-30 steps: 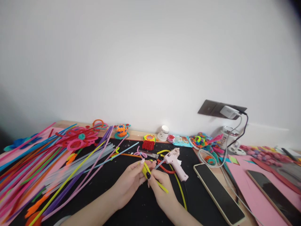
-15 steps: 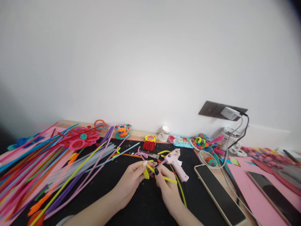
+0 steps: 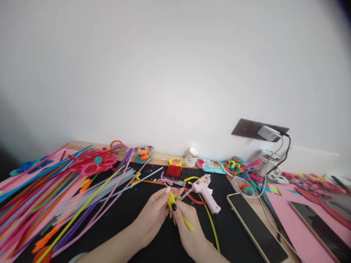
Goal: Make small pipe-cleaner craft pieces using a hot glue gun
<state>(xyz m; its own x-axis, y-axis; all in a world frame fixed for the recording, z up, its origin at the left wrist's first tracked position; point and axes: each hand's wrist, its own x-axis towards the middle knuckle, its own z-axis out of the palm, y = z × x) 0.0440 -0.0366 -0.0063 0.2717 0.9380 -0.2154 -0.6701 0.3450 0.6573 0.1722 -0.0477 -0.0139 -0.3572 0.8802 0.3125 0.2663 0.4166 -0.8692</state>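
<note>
Over the black mat [image 3: 153,241], my left hand [image 3: 153,212] pinches a bent yellow pipe cleaner [image 3: 171,199] between thumb and fingers. My right hand [image 3: 188,219] is closed on the same yellow piece, its dark-nailed thumb pressed against the bend. A loose yellow end sticks out below the right thumb. Both hands nearly touch at the fingertips, and some fingers are hidden behind the piece. Just beyond the right hand lies a pale pink glue gun [image 3: 207,193]. A small purple pipe cleaner loop [image 3: 165,179] lies behind the left fingertips.
Many coloured pipe cleaners [image 3: 41,193] and clear sticks [image 3: 90,197] spread over the left side. A paper cup [image 3: 191,157] and small fuzzy crafts [image 3: 174,166] line the wall. On the right are a phone [image 3: 255,226], a mug [image 3: 267,162], cables [image 3: 264,186] and pink sheets [image 3: 287,212].
My right hand has moved left, closer to the left hand. The yellow end, which pointed right, now points down and right. A red curved piece by the glue gun shows more.
</note>
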